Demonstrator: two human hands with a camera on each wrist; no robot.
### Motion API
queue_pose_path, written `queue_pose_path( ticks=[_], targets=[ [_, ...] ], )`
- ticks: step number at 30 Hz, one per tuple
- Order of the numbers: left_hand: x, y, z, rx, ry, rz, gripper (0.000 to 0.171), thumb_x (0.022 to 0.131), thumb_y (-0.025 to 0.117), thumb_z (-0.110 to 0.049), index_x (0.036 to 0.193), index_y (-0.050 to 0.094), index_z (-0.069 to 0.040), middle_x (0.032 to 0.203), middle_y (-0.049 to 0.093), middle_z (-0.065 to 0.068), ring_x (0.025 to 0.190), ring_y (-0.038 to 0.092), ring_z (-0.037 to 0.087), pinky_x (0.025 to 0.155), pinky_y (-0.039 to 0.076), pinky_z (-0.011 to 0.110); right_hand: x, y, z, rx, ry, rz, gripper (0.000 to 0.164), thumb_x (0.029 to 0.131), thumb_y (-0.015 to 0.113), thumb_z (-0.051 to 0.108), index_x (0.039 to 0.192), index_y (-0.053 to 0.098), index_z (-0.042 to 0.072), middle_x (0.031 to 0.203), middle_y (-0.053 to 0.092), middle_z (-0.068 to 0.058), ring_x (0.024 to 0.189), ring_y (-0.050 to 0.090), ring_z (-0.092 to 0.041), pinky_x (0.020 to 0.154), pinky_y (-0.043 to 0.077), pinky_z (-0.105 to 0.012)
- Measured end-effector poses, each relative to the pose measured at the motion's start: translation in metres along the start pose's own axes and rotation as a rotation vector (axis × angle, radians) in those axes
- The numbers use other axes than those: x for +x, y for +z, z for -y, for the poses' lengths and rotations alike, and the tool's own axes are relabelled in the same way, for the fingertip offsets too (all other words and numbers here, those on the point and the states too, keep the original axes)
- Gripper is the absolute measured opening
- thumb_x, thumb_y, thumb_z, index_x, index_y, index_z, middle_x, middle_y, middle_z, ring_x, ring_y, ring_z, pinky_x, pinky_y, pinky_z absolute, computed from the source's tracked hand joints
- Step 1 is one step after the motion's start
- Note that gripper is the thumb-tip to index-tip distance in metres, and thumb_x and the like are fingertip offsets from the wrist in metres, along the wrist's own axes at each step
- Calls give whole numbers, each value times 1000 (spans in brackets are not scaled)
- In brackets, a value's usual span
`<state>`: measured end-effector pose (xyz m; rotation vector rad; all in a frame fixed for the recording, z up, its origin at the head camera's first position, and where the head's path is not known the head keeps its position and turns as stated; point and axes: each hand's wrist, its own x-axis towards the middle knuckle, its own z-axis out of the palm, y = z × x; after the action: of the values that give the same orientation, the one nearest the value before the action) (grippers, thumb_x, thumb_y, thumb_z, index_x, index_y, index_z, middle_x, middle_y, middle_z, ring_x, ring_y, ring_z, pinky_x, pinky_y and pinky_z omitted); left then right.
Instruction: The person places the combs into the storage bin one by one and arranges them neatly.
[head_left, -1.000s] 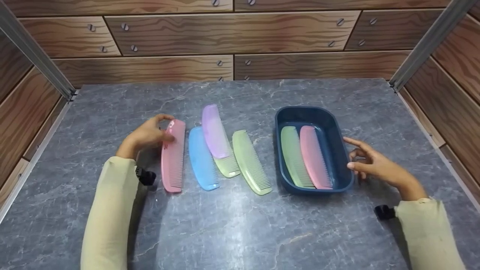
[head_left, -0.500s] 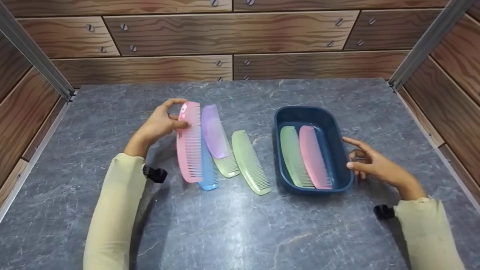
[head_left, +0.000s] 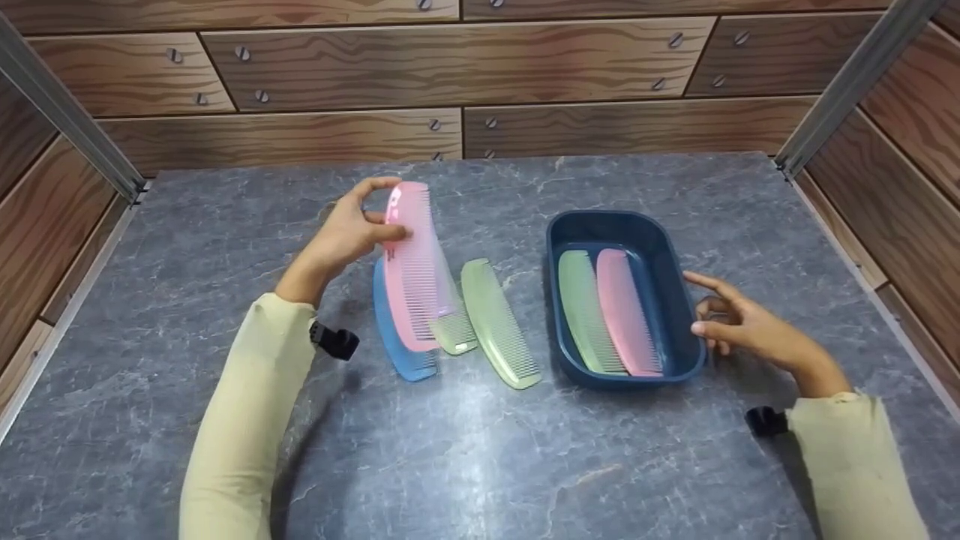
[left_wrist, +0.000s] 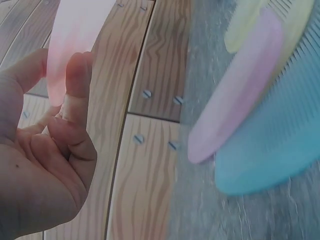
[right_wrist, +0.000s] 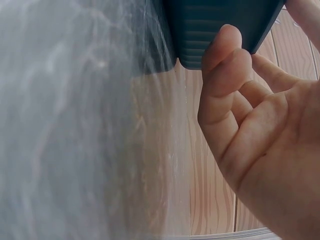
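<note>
Up it comes: the left hand [head_left: 343,234], thumb and fingers pinching its upper end, has swung the pink comb [head_left: 414,289] from left of the blue comb [head_left: 411,367] to above it and the purple comb [left_wrist: 237,90], left of centre. Small marks on it, too tiny to read! Over at right, the right hand [head_left: 750,330] stays put, index finger extended, touching the unmoved dark-blue tray [head_left: 667,274], green comb [head_left: 585,315] and second pink comb [head_left: 624,315] inside.
</note>
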<state>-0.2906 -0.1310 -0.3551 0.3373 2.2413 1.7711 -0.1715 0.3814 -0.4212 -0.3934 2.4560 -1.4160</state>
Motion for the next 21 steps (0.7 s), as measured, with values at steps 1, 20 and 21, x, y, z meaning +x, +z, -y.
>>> queue_pose_path(
  ticks=[1, 20, 21],
  targets=[
    [1, 2, -1, -3, 3, 0, 70, 82, 68, 2, 143, 36, -11, 102, 69, 18, 82, 69, 13, 73, 56, 28, 0, 0, 0, -1, 3, 0, 68, 94, 54, 1, 152, 20, 11, 93, 52, 2, 66, 56, -13, 56, 50, -30],
    [21, 52, -20, -142, 69, 20, 68, 81, 66, 5, 141, 40, -13, 98, 70, 19, 81, 69, 17, 70, 56, 28, 0, 0, -3, 45, -5, 10, 67, 95, 56, 4, 152, 21, 10, 92, 52, -2, 65, 55, -11, 55, 49, -30],
    [21, 53, -20, -145, 66, 17, 67, 81, 66, 5, 141, 40, -14, 97, 70, 18, 80, 69, 17, 69, 55, 27, 0, 0, -3, 45, -6, 10, 67, 95, 56, 5, 152, 21, 11, 93, 52, -3, 66, 55, -11, 55, 49, -30]
  ],
)
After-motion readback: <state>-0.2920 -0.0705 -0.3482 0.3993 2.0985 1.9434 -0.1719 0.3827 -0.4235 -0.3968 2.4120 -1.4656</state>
